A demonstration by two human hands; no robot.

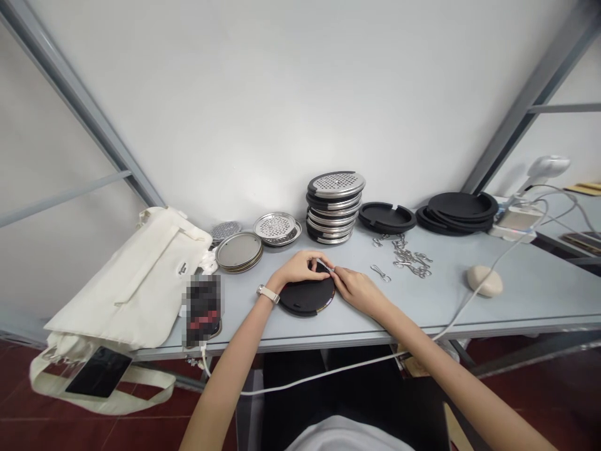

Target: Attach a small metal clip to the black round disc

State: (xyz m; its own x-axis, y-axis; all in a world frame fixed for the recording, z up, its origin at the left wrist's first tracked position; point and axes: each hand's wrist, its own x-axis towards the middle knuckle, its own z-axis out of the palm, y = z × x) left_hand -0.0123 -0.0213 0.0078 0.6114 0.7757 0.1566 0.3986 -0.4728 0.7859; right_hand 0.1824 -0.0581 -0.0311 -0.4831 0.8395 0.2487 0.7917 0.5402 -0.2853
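Note:
A flat black round disc (306, 295) with a raised rim lies on the table in front of me. My left hand (303, 268), a pale watch at its wrist, curls over the disc's far edge, thumb and forefinger bent to its right rim. There my right hand (355, 289) meets it, fingers pressed together in a pinch. A small shiny bit shows between the fingertips, too small to name. To the right lie a single metal snap hook (380, 273) and a loose heap of snap hooks (413, 260).
Behind stand a stack of perforated metal discs with black rims (334, 210), a notched black ring (387, 217) and stacked black discs (457, 213). Leftward are plain metal discs (238, 252), a phone (203, 313) and a white bag (126, 282). A white cable (323, 376) crosses the front edge.

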